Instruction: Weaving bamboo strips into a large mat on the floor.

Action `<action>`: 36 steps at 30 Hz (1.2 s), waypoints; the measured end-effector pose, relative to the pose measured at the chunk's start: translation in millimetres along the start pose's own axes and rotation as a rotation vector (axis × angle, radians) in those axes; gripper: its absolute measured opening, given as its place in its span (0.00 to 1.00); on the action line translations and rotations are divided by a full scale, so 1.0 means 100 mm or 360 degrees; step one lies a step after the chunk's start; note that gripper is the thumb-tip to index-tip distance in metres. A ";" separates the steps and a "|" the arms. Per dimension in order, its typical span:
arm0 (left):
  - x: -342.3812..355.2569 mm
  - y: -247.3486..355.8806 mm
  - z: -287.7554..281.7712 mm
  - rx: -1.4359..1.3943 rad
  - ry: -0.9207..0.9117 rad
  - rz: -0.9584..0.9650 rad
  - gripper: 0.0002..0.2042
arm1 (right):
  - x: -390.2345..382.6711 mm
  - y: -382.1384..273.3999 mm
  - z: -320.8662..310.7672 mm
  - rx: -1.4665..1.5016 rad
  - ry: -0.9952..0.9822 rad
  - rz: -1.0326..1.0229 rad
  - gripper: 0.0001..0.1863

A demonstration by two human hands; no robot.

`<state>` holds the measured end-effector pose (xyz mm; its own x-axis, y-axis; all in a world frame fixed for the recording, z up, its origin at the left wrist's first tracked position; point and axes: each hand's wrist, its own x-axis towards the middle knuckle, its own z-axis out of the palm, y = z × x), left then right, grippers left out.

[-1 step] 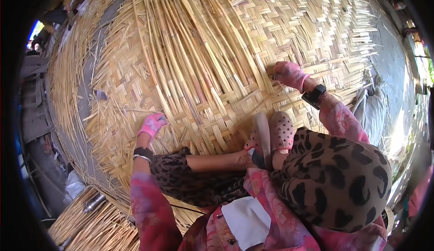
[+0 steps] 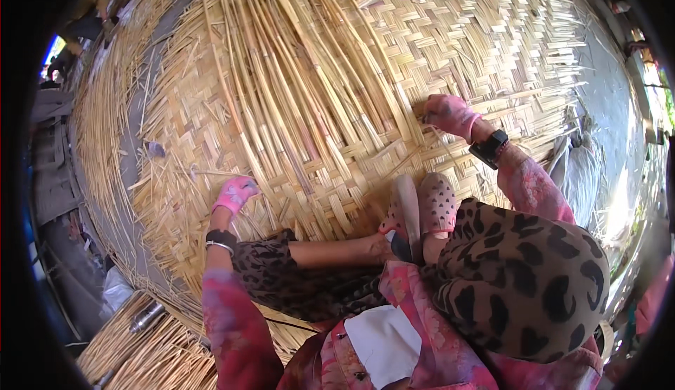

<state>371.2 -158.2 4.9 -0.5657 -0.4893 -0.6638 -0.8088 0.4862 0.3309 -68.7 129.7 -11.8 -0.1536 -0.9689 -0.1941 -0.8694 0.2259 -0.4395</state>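
Note:
A large mat [image 2: 436, 31] of flattened pale-yellow reed strips in a slanting weave spreads before me. Long loose reed strips [image 2: 302, 88] lie over its middle, running away from me. My left hand [image 2: 235, 193], in a pink glove, is closed low at the mat's near left part, beside the strips' near ends; what its fingers hold is hidden. My right hand [image 2: 450, 117], gloved in pink too, is closed farther out, just right of the strips, and a thin reed strip [image 2: 402, 149] runs up to its fingers.
My feet, in patterned slippers [image 2: 437, 204], rest on the mat between my hands. Bundled reeds [image 2: 165, 348] lie at the lower left with a metal cylinder [image 2: 146, 316] on them. More reeds [image 2: 105, 137] line the left side. A pale plastic sack [image 2: 582, 176] stands at the right.
My left hand has shifted very slightly to the left. The right hand, the mat and the strips look unchanged.

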 end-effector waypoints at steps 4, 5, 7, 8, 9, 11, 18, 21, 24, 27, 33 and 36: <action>0.02 0.03 -0.01 -0.0198 0.0011 -0.0037 0.12 | -0.04 -0.10 -0.35 0.0062 -0.0206 0.0169 0.08; 0.03 -0.01 -0.03 -0.0195 0.0061 0.0024 0.12 | -0.04 -0.08 -0.37 0.0138 -0.0223 0.0229 0.08; -0.05 -0.25 -0.11 -0.0048 0.0024 0.0022 0.12 | -0.01 -0.09 -0.35 0.0215 -0.0206 0.0189 0.08; -0.06 -0.27 -0.14 0.0088 0.0007 0.0045 0.12 | 0.01 -0.06 -0.31 0.0224 -0.0203 0.0196 0.08; -0.07 -0.29 -0.15 0.0099 0.0003 0.0045 0.12 | 0.05 -0.05 -0.28 0.0099 -0.0249 0.0183 0.08; -0.14 -0.32 -0.17 0.0168 0.0016 -0.0039 0.10 | 0.13 -0.07 -0.26 -0.0012 -0.0290 0.0152 0.08; 0.13 1.61 0.35 -0.0742 0.0234 0.0483 0.13 | 0.06 -0.10 -0.33 0.0010 -0.0377 0.0310 0.12; 0.52 1.96 0.49 -0.1194 0.0235 0.0364 0.16 | 0.05 -0.18 -0.33 -0.0017 -0.0416 0.0324 0.15; 0.79 1.95 0.60 -0.1537 0.0146 0.0430 0.19 | 0.01 -0.15 -0.26 0.0121 -0.0273 0.0295 0.15; 0.75 2.06 0.70 -0.1231 0.0304 0.0425 0.19 | 0.01 -0.14 -0.28 0.0135 -0.0352 0.0438 0.16; 0.41 2.07 0.57 -0.1677 0.0436 0.0187 0.18 | -0.12 -0.02 -0.14 0.0141 -0.0154 0.0350 0.14; 0.17 1.88 0.79 -0.1584 0.0464 0.0178 0.17 | -0.14 -0.20 -0.10 0.0087 0.0659 0.0075 0.06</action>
<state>221.9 -18.0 3.0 -0.5555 -0.6984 -0.4514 -0.4416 -0.2122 0.8718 -54.2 138.1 8.8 -0.3782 -0.9137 0.1486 -0.8323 0.2654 -0.4866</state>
